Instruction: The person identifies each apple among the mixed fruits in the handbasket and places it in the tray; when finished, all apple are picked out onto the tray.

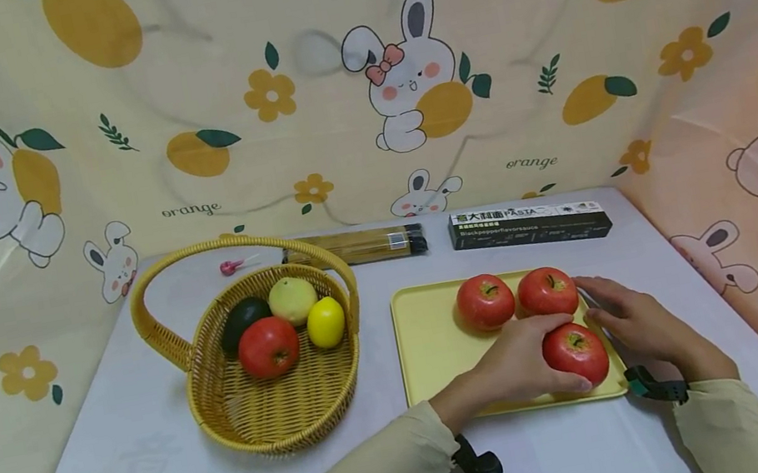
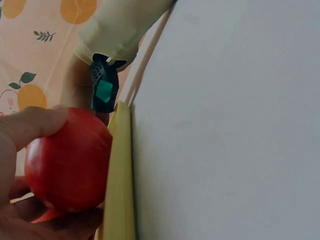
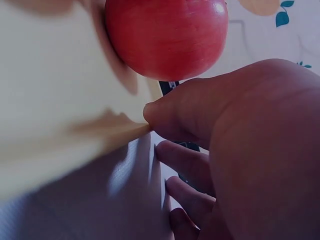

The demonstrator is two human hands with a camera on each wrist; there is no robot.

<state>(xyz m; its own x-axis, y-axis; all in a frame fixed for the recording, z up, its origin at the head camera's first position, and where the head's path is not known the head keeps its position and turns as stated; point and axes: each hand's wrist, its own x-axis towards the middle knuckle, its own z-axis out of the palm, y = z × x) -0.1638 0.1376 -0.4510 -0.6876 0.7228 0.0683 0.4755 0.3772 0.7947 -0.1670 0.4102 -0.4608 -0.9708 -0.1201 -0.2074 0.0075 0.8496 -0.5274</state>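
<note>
My left hand (image 1: 512,365) grips a red apple (image 1: 576,356) low over the front right of a yellow tray (image 1: 436,345). Its thumb and fingers curl round the apple's left side; in the left wrist view the held apple (image 2: 70,160) sits close by the tray's edge (image 2: 120,175). Two more red apples stand behind it on the tray, one (image 1: 485,302) in the middle and one (image 1: 547,293) at the back right corner. My right hand (image 1: 646,325) holds the tray's right rim, thumb (image 3: 175,112) on top and fingers (image 3: 187,162) along the outside.
Left of the tray stands a wicker basket (image 1: 285,435) with a tall handle, holding a red apple (image 1: 268,347), a lemon (image 1: 326,322), a pale green round fruit (image 1: 293,300) and a dark green fruit (image 1: 242,321). Behind lie a pasta box (image 1: 529,225), a spaghetti pack (image 1: 358,247) and a pink lollipop (image 1: 230,268).
</note>
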